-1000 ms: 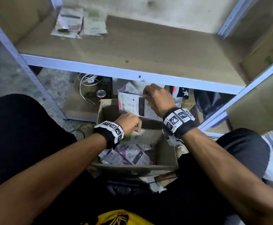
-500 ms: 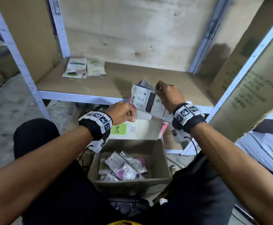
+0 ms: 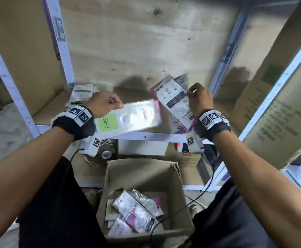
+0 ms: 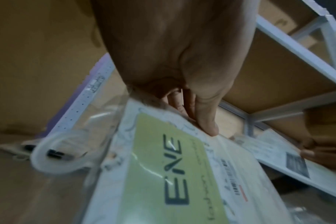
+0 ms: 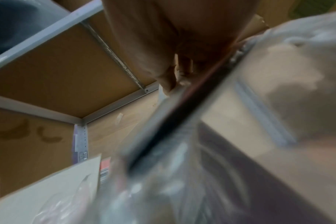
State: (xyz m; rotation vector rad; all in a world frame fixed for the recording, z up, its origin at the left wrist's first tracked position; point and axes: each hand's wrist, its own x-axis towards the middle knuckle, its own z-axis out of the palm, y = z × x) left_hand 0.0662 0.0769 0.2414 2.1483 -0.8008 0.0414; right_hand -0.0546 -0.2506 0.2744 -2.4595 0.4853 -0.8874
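My left hand point(image 3: 108, 104) grips a flat white packet with a green "ENE" label point(image 3: 128, 119), held level above the shelf edge; the left wrist view shows my thumb and fingers point(image 4: 205, 121) pinching that packet point(image 4: 173, 174) at its top edge. My right hand point(image 3: 198, 97) holds a small stack of plastic-wrapped packets point(image 3: 174, 101), white with a dark band, tilted up over the shelf board point(image 3: 133, 93). The right wrist view is blurred, with the packets point(image 5: 182, 128) running edge-on from my fingers point(image 5: 169, 81).
An open cardboard box point(image 3: 185, 203) with several wrapped packets point(image 3: 135, 215) sits between my knees. More packets point(image 3: 81, 92) lie at the shelf's back left. White metal uprights point(image 3: 60, 40) and large cartons point(image 3: 275, 108) flank the shelf. Cables run below.
Both hands have lifted out of the box and risen to shelf height, moving apart. The left hand now holds the green-labelled packet level; the right carries its stack over the shelf.
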